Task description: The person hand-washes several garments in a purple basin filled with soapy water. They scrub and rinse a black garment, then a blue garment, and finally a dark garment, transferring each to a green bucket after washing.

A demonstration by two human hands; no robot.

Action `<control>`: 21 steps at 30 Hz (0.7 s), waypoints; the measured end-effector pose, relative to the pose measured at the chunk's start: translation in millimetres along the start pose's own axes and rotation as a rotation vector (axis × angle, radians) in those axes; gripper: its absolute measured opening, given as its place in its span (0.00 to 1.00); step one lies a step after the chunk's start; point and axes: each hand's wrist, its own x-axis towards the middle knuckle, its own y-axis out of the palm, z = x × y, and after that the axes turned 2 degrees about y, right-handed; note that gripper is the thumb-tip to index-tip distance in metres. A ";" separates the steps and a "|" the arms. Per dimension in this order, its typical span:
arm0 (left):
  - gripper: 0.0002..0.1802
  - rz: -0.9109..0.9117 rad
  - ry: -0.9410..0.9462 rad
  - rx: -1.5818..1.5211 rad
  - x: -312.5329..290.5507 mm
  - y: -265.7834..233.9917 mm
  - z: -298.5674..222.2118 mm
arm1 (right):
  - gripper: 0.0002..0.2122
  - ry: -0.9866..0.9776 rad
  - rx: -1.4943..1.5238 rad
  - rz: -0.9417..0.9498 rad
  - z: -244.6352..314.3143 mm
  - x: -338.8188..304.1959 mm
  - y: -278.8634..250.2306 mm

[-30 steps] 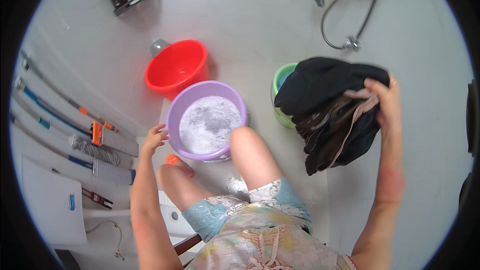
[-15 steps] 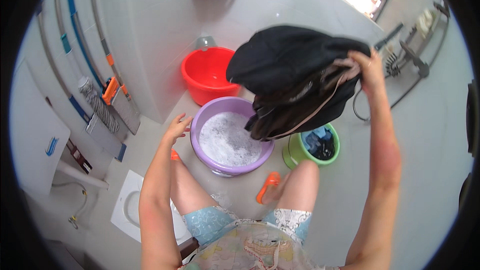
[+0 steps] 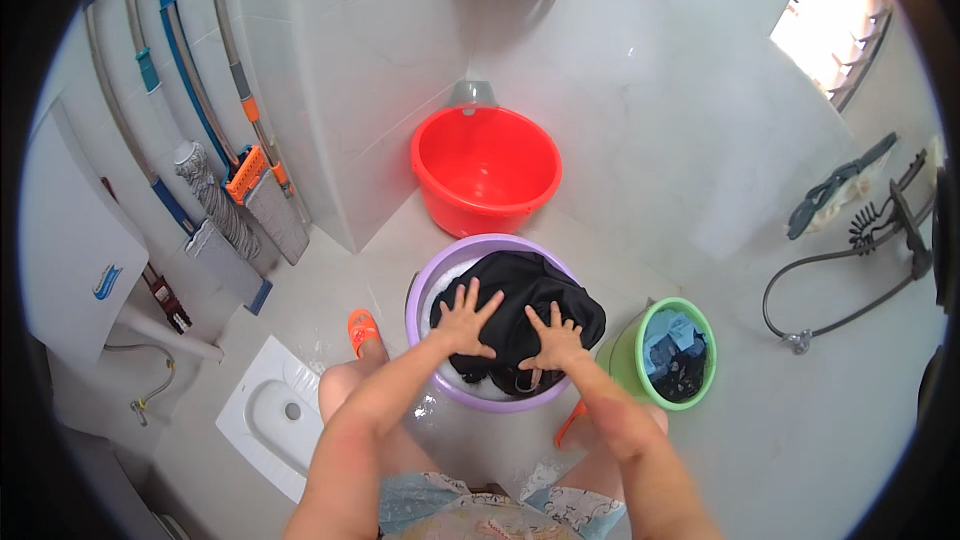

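A black garment (image 3: 525,290) lies bunched in the purple basin (image 3: 418,325), with part of it draped over the right rim. White suds (image 3: 447,278) show along the basin's left inner side. My left hand (image 3: 464,324) rests spread on the left part of the cloth. Beside it, my right hand (image 3: 553,342) is pressed palm down on the garment, fingers apart. A pinkish-beige strip of the garment shows just below my right hand. Neither hand grips the cloth.
Behind the basin stands a red tub (image 3: 487,165). To the right is a green bucket (image 3: 640,355) holding blue and dark clothes (image 3: 675,355). A squat toilet (image 3: 270,410) is set in the floor at left, near several mops (image 3: 228,250). A shower hose (image 3: 800,265) hangs at right.
The black garment, held up in my right hand before, has come down into the purple basin. My right hand has let go, and both hands now lie on the cloth.
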 end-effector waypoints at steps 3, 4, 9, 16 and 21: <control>0.69 0.186 -0.028 0.138 25.9 23.1 -11.4 | 0.59 0.040 -0.009 0.176 13.2 32.6 17.1; 0.69 0.237 -0.075 0.160 33.7 30.1 -11.7 | 0.59 0.047 -0.017 0.205 15.0 42.7 23.8; 0.63 0.309 -0.148 0.121 60.6 54.3 0.9 | 0.59 -0.007 -0.003 0.280 8.9 84.7 66.3; 0.54 0.349 -0.169 0.105 91.3 90.1 19.0 | 0.47 -0.035 0.181 0.292 -10.9 131.0 138.9; 0.46 0.362 -0.165 0.137 113.6 146.0 33.1 | 0.33 -0.061 0.062 -0.004 -22.2 152.8 207.6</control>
